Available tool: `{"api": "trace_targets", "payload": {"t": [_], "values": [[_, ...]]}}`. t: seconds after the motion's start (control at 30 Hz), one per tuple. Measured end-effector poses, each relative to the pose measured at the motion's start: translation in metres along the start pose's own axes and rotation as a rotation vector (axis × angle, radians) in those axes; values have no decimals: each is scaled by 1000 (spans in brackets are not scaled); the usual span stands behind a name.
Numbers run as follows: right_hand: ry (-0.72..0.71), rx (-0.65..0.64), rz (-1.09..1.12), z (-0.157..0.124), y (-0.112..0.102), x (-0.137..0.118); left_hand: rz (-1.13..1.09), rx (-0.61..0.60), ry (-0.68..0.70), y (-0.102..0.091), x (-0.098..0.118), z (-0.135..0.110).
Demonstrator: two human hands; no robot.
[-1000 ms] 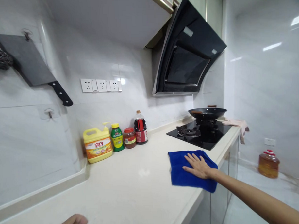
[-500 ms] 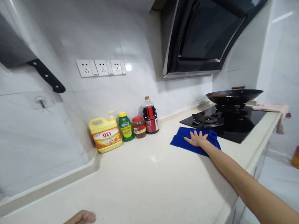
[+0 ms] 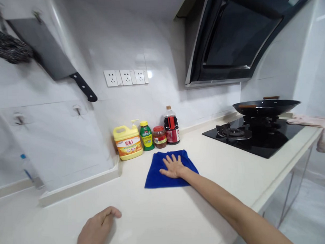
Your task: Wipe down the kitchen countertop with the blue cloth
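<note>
My right hand (image 3: 174,167) lies flat on a blue cloth (image 3: 155,175), its fingers spread and pressing the cloth onto the pale countertop. The cloth is laid out nearly flat, with its right part under my wrist. At the lower left, my left hand (image 3: 98,227) is just over the counter, loosely closed, thumb side towards the right. Nothing shows in it, and most of its fingers are curled out of sight. Behind the cloth, along the wall, stand a yellow detergent jug (image 3: 129,154), a green bottle (image 3: 146,136), a red-lidded jar (image 3: 160,137) and a dark sauce bottle (image 3: 171,127).
To the right, a black gas hob (image 3: 264,143) carries a wok (image 3: 268,107) on its far burner, under a dark range hood (image 3: 242,33). A pink cloth (image 3: 315,122) drapes over the counter edge. A cleaver (image 3: 46,47) and a scrubber (image 3: 9,47) hang at left.
My right hand has slid the blue cloth left along the counter, away from the hob. My left hand shows more fully. The view has turned somewhat left.
</note>
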State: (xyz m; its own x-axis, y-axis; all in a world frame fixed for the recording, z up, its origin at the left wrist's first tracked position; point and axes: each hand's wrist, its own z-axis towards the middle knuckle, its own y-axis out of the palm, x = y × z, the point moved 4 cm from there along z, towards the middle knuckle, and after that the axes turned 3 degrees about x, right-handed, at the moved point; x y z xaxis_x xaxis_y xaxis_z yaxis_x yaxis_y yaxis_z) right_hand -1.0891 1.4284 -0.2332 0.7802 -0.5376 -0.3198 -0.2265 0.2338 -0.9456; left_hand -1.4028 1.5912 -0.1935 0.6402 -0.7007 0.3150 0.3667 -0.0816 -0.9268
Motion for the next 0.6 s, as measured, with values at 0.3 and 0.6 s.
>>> {"api": "trace_targets", "payload": {"t": [0.3, 0.6], "values": [[-424, -27, 75, -94, 18, -100, -293, 29, 86, -17, 9, -15], [-481, -19, 169, -202, 11, -49, -314, -33, 137, -12, 4, -15]]}}
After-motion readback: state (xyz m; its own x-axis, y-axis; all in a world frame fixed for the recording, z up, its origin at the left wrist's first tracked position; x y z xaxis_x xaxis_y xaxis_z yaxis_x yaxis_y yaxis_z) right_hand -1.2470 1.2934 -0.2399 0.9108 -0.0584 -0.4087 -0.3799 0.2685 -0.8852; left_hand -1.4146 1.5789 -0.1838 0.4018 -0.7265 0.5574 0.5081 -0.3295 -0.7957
